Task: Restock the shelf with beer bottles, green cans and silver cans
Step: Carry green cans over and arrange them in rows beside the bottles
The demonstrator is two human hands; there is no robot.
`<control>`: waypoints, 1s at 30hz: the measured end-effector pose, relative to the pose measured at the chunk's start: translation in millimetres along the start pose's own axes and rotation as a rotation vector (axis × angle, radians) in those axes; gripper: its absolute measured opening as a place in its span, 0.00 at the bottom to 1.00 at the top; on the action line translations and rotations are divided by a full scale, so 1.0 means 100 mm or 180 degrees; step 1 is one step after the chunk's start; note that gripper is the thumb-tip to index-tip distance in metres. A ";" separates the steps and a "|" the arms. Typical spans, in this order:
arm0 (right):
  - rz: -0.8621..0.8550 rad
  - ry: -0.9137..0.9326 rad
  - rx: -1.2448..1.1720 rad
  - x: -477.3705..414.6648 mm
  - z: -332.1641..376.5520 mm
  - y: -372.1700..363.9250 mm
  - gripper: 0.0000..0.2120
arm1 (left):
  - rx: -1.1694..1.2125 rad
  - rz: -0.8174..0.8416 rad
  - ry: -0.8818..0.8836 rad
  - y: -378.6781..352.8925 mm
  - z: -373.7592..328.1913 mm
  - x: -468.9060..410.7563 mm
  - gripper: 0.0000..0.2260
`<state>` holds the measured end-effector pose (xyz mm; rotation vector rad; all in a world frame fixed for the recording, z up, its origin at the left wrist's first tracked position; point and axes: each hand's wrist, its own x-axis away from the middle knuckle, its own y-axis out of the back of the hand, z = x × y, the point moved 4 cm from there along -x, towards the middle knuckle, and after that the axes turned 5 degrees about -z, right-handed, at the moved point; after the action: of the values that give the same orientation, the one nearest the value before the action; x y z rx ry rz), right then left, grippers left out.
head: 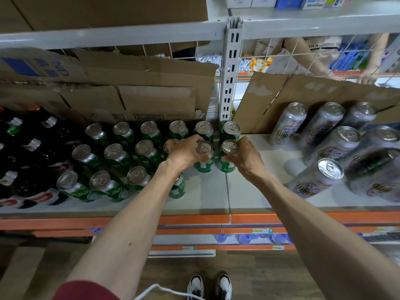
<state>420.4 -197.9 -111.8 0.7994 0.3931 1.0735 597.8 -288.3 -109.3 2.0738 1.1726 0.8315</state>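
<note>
On the shelf (205,198), my left hand (184,151) clamps the rim of a green can (204,159), possibly touching another under the palm. My right hand (245,155) clamps the neighbouring green can (227,161) just beside it. More green cans (113,152) stand in rows behind and to the left, with beer bottles (32,152) far left and silver cans (330,169) to the right.

A shop aisle: a metal shelf (216,191) with orange price-strip edging carries rows of green cans (116,154), silver cans (324,124) and dark bottles (32,148).
</note>
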 end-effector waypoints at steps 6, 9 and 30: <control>-0.0022 -0.0044 -0.0046 0.02 -0.01 -0.02 0.24 | -0.0018 -0.0029 -0.0007 0.02 -0.03 0.03 0.28; -0.0001 -0.0077 -0.0090 0.04 0.00 -0.01 0.28 | -0.0011 0.0037 -0.0016 0.02 -0.04 0.04 0.29; -0.1811 -0.0447 0.0473 1.62 -1.16 2.22 0.09 | -0.0233 -0.0265 -0.2001 -0.93 -2.73 0.80 0.08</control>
<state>280.1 44.5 -10.0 0.8217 0.5445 0.4590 376.3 -124.1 7.5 1.9910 0.8516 0.1463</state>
